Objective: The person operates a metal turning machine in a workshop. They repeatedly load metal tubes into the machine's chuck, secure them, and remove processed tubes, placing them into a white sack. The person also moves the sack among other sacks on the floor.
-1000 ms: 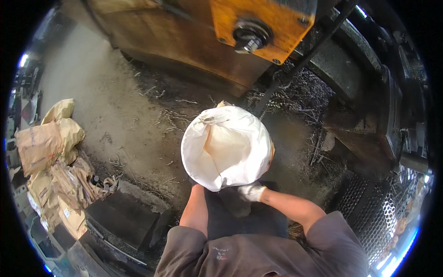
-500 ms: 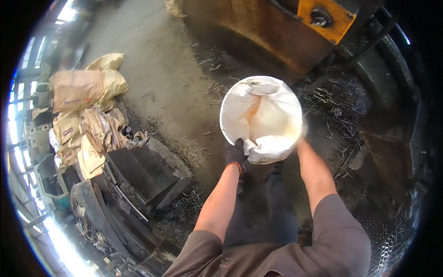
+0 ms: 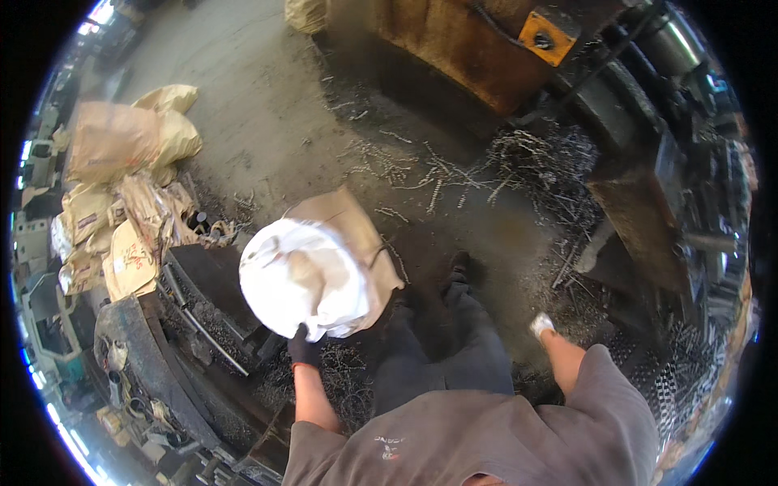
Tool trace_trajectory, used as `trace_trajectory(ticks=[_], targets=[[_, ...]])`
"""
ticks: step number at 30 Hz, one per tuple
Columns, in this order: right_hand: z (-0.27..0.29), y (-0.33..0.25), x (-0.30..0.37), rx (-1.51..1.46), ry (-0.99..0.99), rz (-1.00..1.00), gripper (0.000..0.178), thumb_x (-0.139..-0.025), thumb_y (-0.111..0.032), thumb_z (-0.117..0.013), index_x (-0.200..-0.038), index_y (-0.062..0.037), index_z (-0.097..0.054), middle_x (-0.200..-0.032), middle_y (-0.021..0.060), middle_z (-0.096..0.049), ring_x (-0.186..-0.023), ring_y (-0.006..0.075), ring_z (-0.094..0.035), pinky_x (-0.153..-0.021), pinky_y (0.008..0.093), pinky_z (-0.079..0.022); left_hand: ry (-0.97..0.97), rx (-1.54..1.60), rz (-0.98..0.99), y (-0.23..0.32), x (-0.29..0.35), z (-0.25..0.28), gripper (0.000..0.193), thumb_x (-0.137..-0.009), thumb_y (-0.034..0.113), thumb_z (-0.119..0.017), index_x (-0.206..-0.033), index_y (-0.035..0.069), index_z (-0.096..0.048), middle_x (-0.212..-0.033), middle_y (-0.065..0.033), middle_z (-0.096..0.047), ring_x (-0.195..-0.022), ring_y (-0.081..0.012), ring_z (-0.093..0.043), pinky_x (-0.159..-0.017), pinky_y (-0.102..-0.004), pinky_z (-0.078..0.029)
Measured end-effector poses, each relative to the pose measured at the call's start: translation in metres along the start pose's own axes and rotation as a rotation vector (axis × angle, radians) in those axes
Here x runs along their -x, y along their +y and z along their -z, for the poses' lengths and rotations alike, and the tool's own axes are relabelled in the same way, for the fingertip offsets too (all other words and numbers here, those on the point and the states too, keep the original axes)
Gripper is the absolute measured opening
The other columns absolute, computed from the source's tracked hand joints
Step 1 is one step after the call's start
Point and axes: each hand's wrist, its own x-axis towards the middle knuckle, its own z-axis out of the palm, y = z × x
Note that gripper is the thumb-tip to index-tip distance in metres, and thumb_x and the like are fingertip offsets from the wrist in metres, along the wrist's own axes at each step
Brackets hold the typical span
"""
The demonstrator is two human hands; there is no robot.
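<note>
A large paper sack [image 3: 369, 243] hangs on my left side, brown outside with a white lining that shows round its wide, open mouth. My left hand [image 3: 305, 348], in a dark glove with an orange cuff, grips the near rim of this sack. The inside is bright and partly blurred, so I cannot make out what it holds. Out to the right, apart from the sack, is my right hand [image 3: 542, 325] in a white glove. It is small and smeared, and its fingers cannot be told.
Crumpled brown paper sacks [image 3: 130, 211] are heaped at the left beside dark metal parts [image 3: 203, 283]. Curly metal shavings [image 3: 543, 158] litter the floor ahead and to the right. A rusty steel bin or machine body [image 3: 438, 49] with an orange plate [image 3: 549, 37] stands at the far side.
The sack has swung to the left in my left hand, and its brown outer side now shows. My right hand has come away from its rim and moved down beside my right leg.
</note>
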Motion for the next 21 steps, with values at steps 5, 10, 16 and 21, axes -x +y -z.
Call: trace_trajectory(ticks=[5, 10, 16, 21], targets=[[-0.065, -0.011, 0.176, 0.347, -0.04, 0.33, 0.037, -0.101, -0.03, -0.054, -0.128, -0.0183, -0.077, -0.139, 0.0026, -0.07, -0.127, 0.0213, -0.067, -0.105, 0.0426, -0.053, 0.291, 0.126, 0.345, -0.007, -0.059, 0.09, 0.045, -0.106, 0.032, -0.062, -0.139, 0.003, -0.059, -0.133, -0.0148, -0.065, -0.113, -0.0373, -0.063, -0.089, -0.0583, -0.059], [-0.059, -0.023, 0.277, 0.26, -0.137, 0.39, 0.034, -0.099, -0.027, -0.056, -0.122, -0.018, -0.079, -0.127, 0.0057, -0.076, -0.116, 0.025, -0.073, -0.097, 0.0408, -0.057, 0.537, -0.295, 0.224, -0.003, -0.04, 0.058, 0.063, -0.1, 0.049, -0.069, -0.14, 0.001, -0.062, -0.133, -0.0209, -0.067, -0.111, -0.0387, -0.066, -0.083, -0.0567, -0.059], [-0.077, -0.026, 0.262, -0.14, 0.03, 0.247, 0.03, -0.096, -0.02, -0.059, -0.117, -0.0126, -0.08, -0.118, 0.0132, -0.078, -0.109, 0.0297, -0.076, -0.091, 0.0418, -0.06, 0.341, -1.074, -0.36, -0.032, 0.065, -0.141, 0.055, -0.095, 0.04, -0.071, -0.123, -0.007, -0.069, -0.12, -0.0266, -0.073, -0.112, -0.0396, -0.068, -0.096, -0.0491, -0.056], [-0.163, -0.012, 0.234, -0.354, 0.068, 0.182, 0.033, -0.095, -0.033, -0.06, -0.115, -0.0164, -0.081, -0.121, 0.01, -0.078, -0.11, 0.0284, -0.076, -0.091, 0.0425, -0.06, -0.383, -1.451, -0.676, -0.053, 0.118, -0.348, 0.047, -0.096, 0.039, -0.066, -0.121, 0.001, -0.071, -0.121, -0.023, -0.074, -0.112, -0.0416, -0.069, -0.097, -0.0478, -0.052]])
